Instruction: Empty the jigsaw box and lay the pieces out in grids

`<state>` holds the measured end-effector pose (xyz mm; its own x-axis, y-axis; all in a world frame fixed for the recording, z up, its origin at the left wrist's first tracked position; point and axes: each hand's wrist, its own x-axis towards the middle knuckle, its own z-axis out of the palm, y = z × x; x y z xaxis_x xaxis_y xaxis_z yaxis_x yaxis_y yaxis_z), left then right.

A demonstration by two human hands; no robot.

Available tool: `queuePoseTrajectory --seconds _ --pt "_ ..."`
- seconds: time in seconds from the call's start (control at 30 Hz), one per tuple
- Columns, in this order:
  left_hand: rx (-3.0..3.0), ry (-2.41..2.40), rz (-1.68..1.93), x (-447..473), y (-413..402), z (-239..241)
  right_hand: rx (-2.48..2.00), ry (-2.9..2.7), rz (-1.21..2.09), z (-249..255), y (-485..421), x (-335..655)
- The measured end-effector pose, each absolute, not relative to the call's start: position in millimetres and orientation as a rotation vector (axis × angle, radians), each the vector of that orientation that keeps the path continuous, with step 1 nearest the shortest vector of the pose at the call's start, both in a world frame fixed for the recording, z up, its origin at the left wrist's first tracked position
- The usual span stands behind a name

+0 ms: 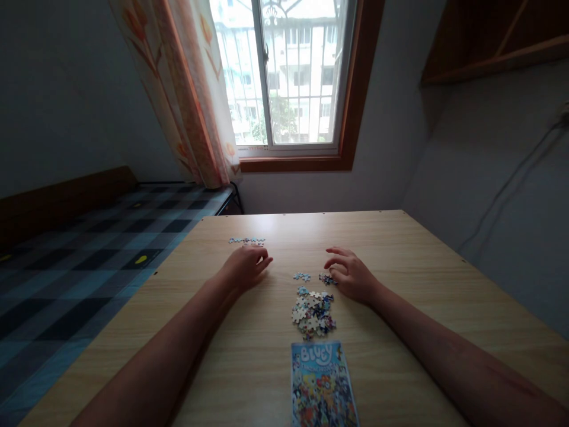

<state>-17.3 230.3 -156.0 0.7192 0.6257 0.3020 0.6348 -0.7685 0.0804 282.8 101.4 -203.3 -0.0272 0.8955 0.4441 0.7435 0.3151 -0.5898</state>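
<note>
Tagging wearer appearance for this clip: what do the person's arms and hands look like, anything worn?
Both forearms are bare from the bottom edge of the picture up to the wrists: no sleeves show. The left hand and the right hand are bare too, with no gloves. No watch, bracelet or ring shows at this size. No cables or markings on either arm.

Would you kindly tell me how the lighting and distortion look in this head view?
Head view: the bright barred window is blown out and backlights the room; the pale wooden table stays dim, with glare at its far edge; wide-angle distortion splays the walls; the small jigsaw pieces look soft.
</note>
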Motion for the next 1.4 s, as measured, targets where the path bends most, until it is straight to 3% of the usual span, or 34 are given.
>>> queuePoseTrajectory --seconds 0.3,0.93,1.4 --pt "-3.534 -0.804 -0.352 30 188 -150 -1.289 -1.979 0.299 -197 97 284" --pt "-3.641 -1.025 -0.272 21 198 -157 -1.236 -2.420 0.237 -175 75 257" --pt "-3.602 -0.943 -0.269 18 200 -153 -1.413 -1.990 0.046 -195 89 271"
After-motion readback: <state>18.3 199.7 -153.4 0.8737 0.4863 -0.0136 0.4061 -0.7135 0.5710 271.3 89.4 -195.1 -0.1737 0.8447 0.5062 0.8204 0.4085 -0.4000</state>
